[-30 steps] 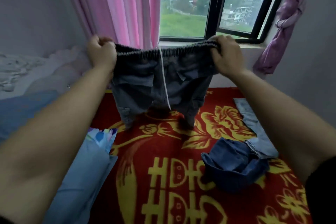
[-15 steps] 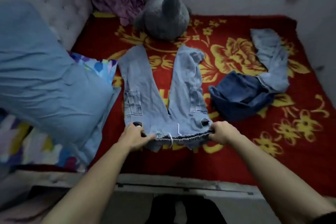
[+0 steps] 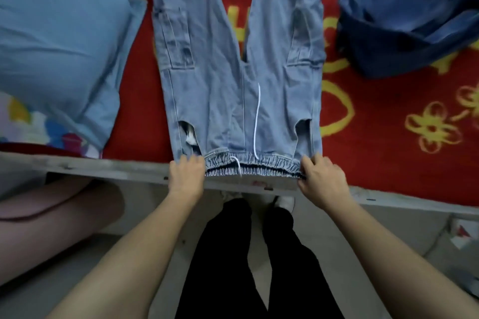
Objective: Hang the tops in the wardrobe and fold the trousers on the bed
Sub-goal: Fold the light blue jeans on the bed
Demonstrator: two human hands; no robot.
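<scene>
- Denim, pale blue: the trousers point(image 3: 233, 80) lie flat and front-up on the red blanket point(image 3: 383, 137) with its yellow flowers. Both legs run straight away from the fingertips.
- The elastic waistband point(image 3: 259, 167) sits at the near edge of the bed, stretched between the two hands.
- The left hand point(image 3: 186, 179) grips the waistband's left corner, with its fingers point(image 3: 190, 160) curled over the cloth.
- The right hand point(image 3: 322, 180) pinches the right corner, fingers point(image 3: 311, 162) bent on top and thumb at the hem.
- A white drawstring point(image 3: 257, 122) lies on the denim midway between the two sets of fingers, just beyond them.
- A blue pillow point(image 3: 59, 41) rests beyond and outside the left fingers, just beside the left trouser leg.
- A dark blue garment point(image 3: 404, 28) lies crumpled well beyond the right fingers, apart from the trousers.
- The grey bed frame point(image 3: 103, 167) runs under both wrists.
</scene>
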